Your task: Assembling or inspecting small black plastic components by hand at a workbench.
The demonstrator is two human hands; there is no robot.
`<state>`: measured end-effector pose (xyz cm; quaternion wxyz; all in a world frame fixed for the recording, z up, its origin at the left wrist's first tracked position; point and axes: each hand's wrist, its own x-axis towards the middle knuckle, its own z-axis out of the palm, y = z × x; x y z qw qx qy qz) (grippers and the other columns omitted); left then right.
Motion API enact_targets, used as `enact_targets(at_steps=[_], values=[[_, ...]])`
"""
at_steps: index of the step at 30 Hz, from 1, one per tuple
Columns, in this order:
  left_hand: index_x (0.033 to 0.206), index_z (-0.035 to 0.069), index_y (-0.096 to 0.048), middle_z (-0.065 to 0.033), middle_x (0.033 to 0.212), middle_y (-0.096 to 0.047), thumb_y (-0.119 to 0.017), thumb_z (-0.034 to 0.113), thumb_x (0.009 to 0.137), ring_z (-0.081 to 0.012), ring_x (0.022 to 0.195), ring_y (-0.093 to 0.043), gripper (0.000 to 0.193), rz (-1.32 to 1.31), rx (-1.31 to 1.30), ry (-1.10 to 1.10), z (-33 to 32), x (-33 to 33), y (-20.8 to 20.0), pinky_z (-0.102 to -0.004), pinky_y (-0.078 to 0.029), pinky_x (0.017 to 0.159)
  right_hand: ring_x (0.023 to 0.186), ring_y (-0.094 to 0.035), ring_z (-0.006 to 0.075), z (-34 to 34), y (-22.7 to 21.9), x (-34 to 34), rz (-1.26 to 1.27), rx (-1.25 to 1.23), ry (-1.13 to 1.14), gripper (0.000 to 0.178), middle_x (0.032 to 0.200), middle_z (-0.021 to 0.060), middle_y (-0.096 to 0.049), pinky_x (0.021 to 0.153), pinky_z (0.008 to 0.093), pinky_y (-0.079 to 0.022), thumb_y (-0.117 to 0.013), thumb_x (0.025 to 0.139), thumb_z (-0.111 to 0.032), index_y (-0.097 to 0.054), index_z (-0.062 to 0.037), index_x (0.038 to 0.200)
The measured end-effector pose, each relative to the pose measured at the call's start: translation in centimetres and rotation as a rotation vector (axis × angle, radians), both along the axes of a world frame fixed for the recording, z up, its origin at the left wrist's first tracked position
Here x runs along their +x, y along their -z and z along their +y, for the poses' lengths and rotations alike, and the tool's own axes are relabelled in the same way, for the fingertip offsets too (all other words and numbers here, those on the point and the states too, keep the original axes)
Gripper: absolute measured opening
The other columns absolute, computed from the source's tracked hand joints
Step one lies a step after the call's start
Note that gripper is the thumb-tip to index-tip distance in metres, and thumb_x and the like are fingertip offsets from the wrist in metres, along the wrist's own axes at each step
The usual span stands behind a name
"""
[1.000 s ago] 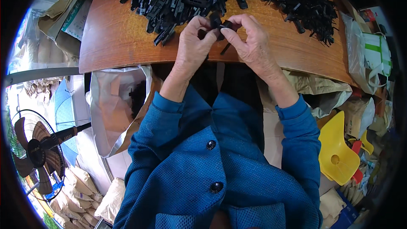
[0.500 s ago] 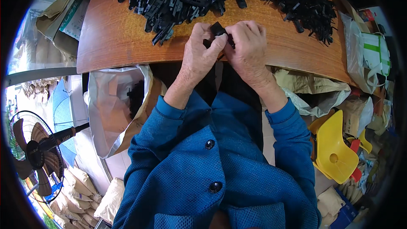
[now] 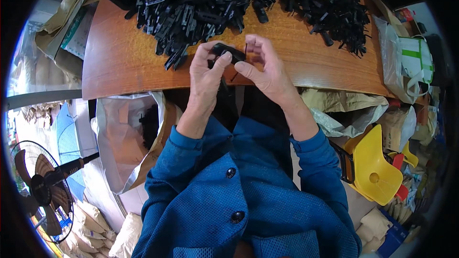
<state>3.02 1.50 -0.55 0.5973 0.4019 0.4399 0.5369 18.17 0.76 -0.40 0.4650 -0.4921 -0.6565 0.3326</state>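
Over the near edge of the wooden table, my left hand [image 3: 206, 72] is closed around a black plastic part [image 3: 235, 53], its thumb pressed on the part's near side. Thin dark prongs show beside the part, one up by the right fingers and one below; whether they belong to it I cannot tell. Close on the right, my right hand [image 3: 268, 74] has its thumb and fingers apart, the fingertips somewhat blurred. A large heap of black plastic pieces [image 3: 191, 12] lies just beyond my left hand. Farther right is a second heap of smaller black parts [image 3: 330, 12] with thin prongs.
Below the table's left edge stands an open white-lined sack [image 3: 122, 138] with dark pieces inside. Another open sack [image 3: 349, 110] is under the right edge. A fan [image 3: 43, 186] stands at the left, a yellow chair [image 3: 375, 172] at the right. Filled sacks [image 3: 88, 229] lie lower left.
Both hands now appear lower and farther left relative to the heaps, and the view has shifted. The right hand has drawn away from the part and spread its fingers; the left still grips it.
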Motion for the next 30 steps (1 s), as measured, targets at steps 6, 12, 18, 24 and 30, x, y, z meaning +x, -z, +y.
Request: enact_targets(at_steps=[6,12,18,24,30], values=[[0.107,0.003,-0.058,-0.0004,0.091,-0.058,-0.065,0.006,0.087,-0.0077,0.087,-0.053,0.022,0.087,0.143,0.028,0.8,0.1,-0.5,-0.0219,-0.044,0.082,0.093,-0.054,0.0088,1.2,-0.4,0.2,0.527,-0.524,-0.129,0.036,0.100,0.0016,-0.057,0.084,0.0231,-0.044,-0.072,0.084,-0.019,-0.054,-0.0019,0.110],[0.106,0.004,-0.060,-0.0002,0.092,-0.061,-0.063,0.007,0.087,-0.0049,0.076,-0.052,0.019,0.008,-0.036,-0.033,1.5,-1.9,-0.7,-0.0191,-0.043,0.068,0.085,-0.055,0.0070,2.7,0.6,-1.0,0.163,-0.515,-0.083,0.020,0.091,-0.0012,-0.057,0.079,0.0219,-0.047,-0.068,0.086,-0.012,-0.055,-0.0039,0.100],[0.103,0.002,-0.059,-0.0075,0.087,-0.065,-0.057,0.015,0.093,-0.0108,0.074,-0.062,0.017,0.629,0.004,-0.363,-0.7,-15.0,-3.3,-0.0204,-0.046,0.058,0.089,-0.061,0.0186,11.1,0.5,5.5,-0.375,0.071,0.039,0.028,0.099,0.0087,-0.061,0.077,0.0311,-0.051,-0.066,0.085,-0.019,-0.057,-0.0061,0.108],[0.108,0.005,-0.058,-0.0108,0.091,-0.065,-0.060,0.013,0.089,-0.0195,0.076,-0.063,0.021,1.626,-0.038,-0.315,-5.7,-31.1,1.0,-0.0288,-0.051,0.066,0.102,-0.058,0.0366,18.7,2.4,8.6,-1.044,0.463,0.082,0.032,0.112,0.0182,-0.058,0.082,0.0438,-0.051,-0.061,0.087,-0.012,-0.051,-0.0059,0.117],[0.102,0.008,-0.061,-0.0116,0.099,-0.063,-0.065,0.007,0.080,-0.0321,0.091,-0.061,0.022,1.418,0.371,-0.281,-3.3,-21.7,-1.2,-0.0389,-0.050,0.079,0.097,-0.060,0.0364,18.3,1.7,5.7,-1.233,0.343,-0.070,0.040,0.120,0.0205,-0.052,0.077,0.0422,-0.053,-0.056,0.086,-0.001,-0.047,-0.0078,0.125]])
